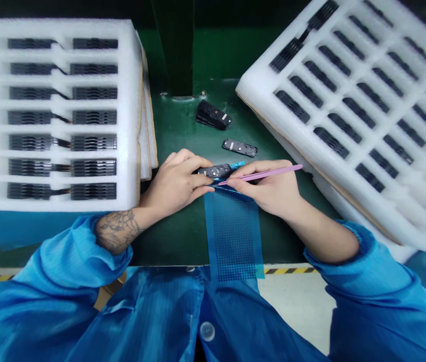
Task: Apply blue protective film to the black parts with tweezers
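Blue smock [152, 317] sat nearest. Left fingers [199, 162] gripped black part [215, 171] at far end of blue strip [233, 226]; right fingers [245, 188] pinched pink tweezers [277, 171]. Part looked light, stiff, fragile; edges suited holding.

Green post [176, 50], yellow-black striped tape [290, 270]

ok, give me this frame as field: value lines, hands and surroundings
left hand: fingers at the left end of a black part
right hand: holds pink tool, tip at blue strip
blue strip: dotted, overhangs table edge
loose: stack and single part, beyond hands
trays: white foam, left and right, holding black parts
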The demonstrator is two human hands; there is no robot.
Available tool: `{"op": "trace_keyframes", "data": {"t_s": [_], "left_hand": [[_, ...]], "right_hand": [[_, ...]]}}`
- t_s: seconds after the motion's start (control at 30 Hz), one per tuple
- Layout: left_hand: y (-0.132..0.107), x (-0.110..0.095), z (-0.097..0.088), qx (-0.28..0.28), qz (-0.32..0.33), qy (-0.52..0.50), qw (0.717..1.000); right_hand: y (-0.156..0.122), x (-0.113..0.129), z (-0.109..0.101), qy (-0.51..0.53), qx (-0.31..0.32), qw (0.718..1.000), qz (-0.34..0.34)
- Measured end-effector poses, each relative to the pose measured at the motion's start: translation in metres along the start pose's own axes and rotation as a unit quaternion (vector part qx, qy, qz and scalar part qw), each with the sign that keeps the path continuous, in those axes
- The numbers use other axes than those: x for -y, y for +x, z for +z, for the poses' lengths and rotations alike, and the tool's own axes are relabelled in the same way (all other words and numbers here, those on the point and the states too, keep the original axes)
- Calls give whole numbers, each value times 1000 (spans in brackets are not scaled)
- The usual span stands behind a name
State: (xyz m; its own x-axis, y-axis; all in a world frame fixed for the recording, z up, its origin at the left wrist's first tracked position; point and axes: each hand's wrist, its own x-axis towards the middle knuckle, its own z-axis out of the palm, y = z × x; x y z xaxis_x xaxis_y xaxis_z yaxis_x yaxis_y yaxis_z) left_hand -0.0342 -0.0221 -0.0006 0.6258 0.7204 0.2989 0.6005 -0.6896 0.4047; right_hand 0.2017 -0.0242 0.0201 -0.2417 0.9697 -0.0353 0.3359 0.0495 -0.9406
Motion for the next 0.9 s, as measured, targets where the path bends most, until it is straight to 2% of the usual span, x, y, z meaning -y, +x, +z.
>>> {"op": "trace_keyframes", "data": {"t_s": [0.37,0.9], "left_hand": [[0,1,0,11,-7,-8,1000],[0,1,-1,6,-3,-2,1000]], "right_hand": [[0,0,0,4,5,1000,16],[0,0,0,10,14,1000,-1]]}}
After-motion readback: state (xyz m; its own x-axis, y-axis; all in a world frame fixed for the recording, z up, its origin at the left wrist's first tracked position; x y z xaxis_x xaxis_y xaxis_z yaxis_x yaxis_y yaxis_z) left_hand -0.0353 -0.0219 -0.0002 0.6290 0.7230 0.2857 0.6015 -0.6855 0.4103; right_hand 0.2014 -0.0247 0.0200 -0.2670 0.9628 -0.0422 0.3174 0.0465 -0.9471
